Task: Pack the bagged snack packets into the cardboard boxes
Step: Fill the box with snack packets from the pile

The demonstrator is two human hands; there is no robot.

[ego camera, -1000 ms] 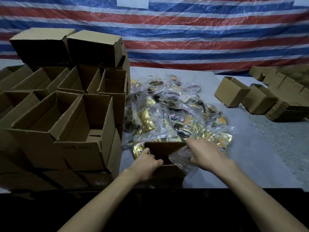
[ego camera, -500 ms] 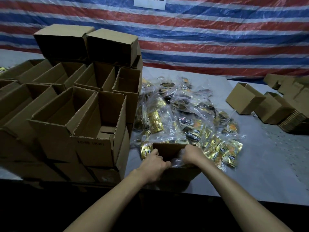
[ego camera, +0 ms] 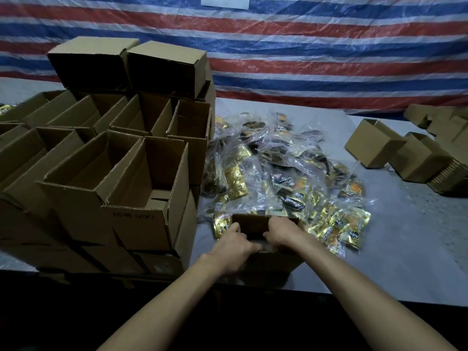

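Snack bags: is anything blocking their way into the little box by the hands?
Nothing visible. The small box is open on top, the snack bags lie right behind it, and the left hand and right hand are at its rim.

Lower centre: the fingers [ego camera: 254, 246] blur inside the dark box [ego camera: 253, 223] mouth; whether they grip plastic or cardboard, perhaps both, is unclear.

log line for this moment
left hand: grips small open brown cardboard box; right hand: fingers inside it; clear-bagged gold snack packets: piled behind
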